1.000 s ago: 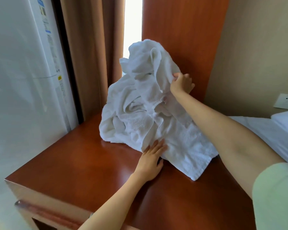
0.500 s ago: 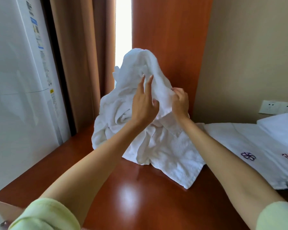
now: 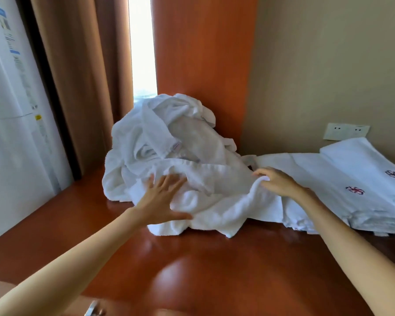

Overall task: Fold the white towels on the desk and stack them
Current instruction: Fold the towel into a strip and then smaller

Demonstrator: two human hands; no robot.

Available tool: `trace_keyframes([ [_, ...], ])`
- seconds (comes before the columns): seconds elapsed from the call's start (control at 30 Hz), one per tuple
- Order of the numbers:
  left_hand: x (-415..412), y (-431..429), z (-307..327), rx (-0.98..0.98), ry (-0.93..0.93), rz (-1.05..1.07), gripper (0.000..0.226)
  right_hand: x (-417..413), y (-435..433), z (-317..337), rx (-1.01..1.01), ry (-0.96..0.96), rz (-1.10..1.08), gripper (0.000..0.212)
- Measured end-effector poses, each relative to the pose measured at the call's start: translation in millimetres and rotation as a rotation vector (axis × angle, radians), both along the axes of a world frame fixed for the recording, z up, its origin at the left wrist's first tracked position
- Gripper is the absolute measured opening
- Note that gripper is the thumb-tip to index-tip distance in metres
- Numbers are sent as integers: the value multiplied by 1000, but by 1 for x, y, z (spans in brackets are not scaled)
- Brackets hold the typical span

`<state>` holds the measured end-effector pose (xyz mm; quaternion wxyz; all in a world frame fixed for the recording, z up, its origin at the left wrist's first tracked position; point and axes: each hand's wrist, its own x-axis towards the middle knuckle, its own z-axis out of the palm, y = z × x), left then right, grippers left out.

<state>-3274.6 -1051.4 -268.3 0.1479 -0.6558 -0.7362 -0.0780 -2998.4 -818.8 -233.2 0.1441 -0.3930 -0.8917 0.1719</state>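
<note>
My left grip (image 3: pixel 162 199) lies flat with its fingers spread apart, pressing on the near side of the heap of white towels (image 3: pixel 169 142). The heap sits crumpled at the far middle of the bench (image 3: pixel 192 270), against the wooden panel. My right grip (image 3: pixel 276 182) is clamped on the right edge of the front towel (image 3: pixel 221 210), fingers curled round a fold. Just right of the heap, flat white linens (image 3: pixel 328 179) with 2 dark emblems lie below a wall socket (image 3: pixel 346 131). Brown curtains (image 3: pixel 78 76) hang far left.
</note>
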Motion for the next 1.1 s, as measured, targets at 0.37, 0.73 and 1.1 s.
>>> trace_keyframes([
  [0.37,-5,50,-24,-69,-4,257,131,-74,-60,-90,97,91,262,98],
  [0.73,15,-4,-17,14,157,-39,110,-47,-88,-94,664,341,67,50],
  [1.1,-10,-115,-9,-61,-583,351,117,12,-180,-65,267,-278,298,92],
])
